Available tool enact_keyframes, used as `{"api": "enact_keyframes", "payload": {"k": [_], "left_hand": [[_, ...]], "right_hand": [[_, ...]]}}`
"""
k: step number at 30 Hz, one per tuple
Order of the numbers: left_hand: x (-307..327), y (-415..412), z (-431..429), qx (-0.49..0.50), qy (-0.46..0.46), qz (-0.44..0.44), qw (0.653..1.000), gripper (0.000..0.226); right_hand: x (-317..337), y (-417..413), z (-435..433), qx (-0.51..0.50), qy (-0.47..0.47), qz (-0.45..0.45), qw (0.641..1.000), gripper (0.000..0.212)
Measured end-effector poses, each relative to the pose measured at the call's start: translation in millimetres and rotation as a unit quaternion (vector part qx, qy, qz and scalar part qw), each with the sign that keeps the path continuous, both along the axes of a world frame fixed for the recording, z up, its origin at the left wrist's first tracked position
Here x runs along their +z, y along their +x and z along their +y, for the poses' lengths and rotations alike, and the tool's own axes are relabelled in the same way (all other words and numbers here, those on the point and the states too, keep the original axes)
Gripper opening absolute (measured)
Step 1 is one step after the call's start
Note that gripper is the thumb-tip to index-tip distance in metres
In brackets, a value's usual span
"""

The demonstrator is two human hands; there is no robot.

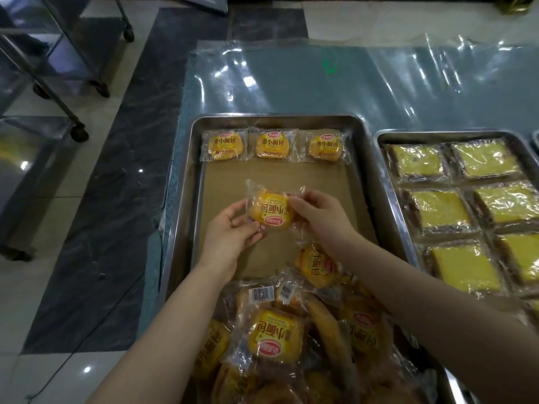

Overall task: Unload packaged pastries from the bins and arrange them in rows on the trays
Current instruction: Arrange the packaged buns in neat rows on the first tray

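A steel tray (pixel 186 182) lined with brown paper lies in front of me. Three yellow packaged pastries sit in a row along its far end: left (pixel 224 145), middle (pixel 272 144), right (pixel 326 147). Above the middle of the tray, my left hand (pixel 230 231) and my right hand (pixel 316 218) hold one packaged pastry (pixel 271 212) between them, each gripping a side of its clear wrapper. Its label faces me upside down. A heap of the same packaged pastries (pixel 277 336) fills the near end of the tray under my forearms.
A second steel tray (pixel 385 138) at the right holds rows of wrapped yellow cake squares (pixel 437 211). Clear plastic sheeting (pixel 320 77) covers the table beyond the trays. Wheeled metal racks (pixel 58 68) stand on the tiled floor at the left.
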State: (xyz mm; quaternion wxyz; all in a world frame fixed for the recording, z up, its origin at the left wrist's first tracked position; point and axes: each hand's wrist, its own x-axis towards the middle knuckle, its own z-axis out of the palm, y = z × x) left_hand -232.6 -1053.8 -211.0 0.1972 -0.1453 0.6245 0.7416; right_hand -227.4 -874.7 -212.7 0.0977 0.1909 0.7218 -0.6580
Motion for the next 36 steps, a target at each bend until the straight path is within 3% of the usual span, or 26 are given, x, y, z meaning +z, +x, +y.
{"api": "enact_keyframes", "payload": {"k": [3, 6, 8, 12, 16, 18, 20, 22, 24, 27, 28, 32, 34, 36], "left_hand": [[4.0, 0.3, -10.6, 0.008, 0.014, 0.008, 1.0, 0.025], [5.4, 0.3, -20.3, 0.057, -0.033, 0.043, 0.997, 0.002], [4.7, 2.4, -22.5, 0.086, -0.06, 0.065, 0.992, 0.006], [6.9, 5.5, -20.7, 0.148, -0.077, 0.091, 0.982, 0.01], [17.0, 2.4, -28.5, 0.247, -0.049, 0.092, 0.963, 0.015], [21.8, 5.1, -34.1, 0.234, -0.029, 0.092, 0.967, 0.013], [23.6, 11.5, -40.1, 0.184, -0.033, 0.086, 0.979, 0.011], [21.1, 18.9, -45.6, 0.107, -0.119, 0.097, 0.982, 0.009], [17.2, 24.5, -53.7, 0.049, -0.292, 0.176, 0.939, 0.01], [7.9, 23.1, -70.7, 0.035, -0.561, 0.317, 0.764, 0.025], [1.8, 20.0, -75.5, 0.016, -0.605, 0.323, 0.727, 0.037], [-25.9, 8.7, -81.4, -0.14, -0.658, 0.238, 0.701, 0.078], [-33.9, 4.5, -81.0, -0.15, -0.658, 0.235, 0.699, 0.082], [-33.8, 2.8, -81.4, -0.144, -0.647, 0.242, 0.709, 0.082]], "right_hand": [[2.2, -4.4, -6.4, 0.022, -0.003, 0.015, 1.0, 0.014], [3.2, -6.3, -12.2, 0.021, -0.004, 0.023, 1.0, 0.018], [4.9, -6.1, -18.1, -0.009, -0.005, 0.025, 1.0, 0.022], [15.9, -8.0, -26.6, -0.034, -0.112, 0.002, 0.993, 0.02], [32.7, -14.2, -32.5, 0.095, -0.094, -0.099, 0.986, 0.042], [37.8, -17.9, -39.3, 0.136, -0.11, -0.115, 0.978, 0.045], [41.2, -24.6, -44.6, 0.098, -0.139, -0.096, 0.981, 0.035], [42.6, -33.1, -48.8, 0.037, -0.185, -0.079, 0.979, 0.028], [38.4, -43.8, -51.7, -0.016, -0.183, -0.074, 0.98, 0.035], [21.2, -61.1, -57.8, -0.016, -0.032, -0.054, 0.998, 0.042], [16.6, -66.6, -60.1, 0.011, 0.038, -0.045, 0.998, 0.044], [4.6, -82.9, -67.9, 0.117, 0.282, -0.003, 0.952, 0.047], [-2.6, -83.3, -71.2, 0.144, 0.412, 0.003, 0.9, 0.058], [-11.0, -76.6, -78.9, 0.219, 0.514, -0.035, 0.829, 0.082]]}}
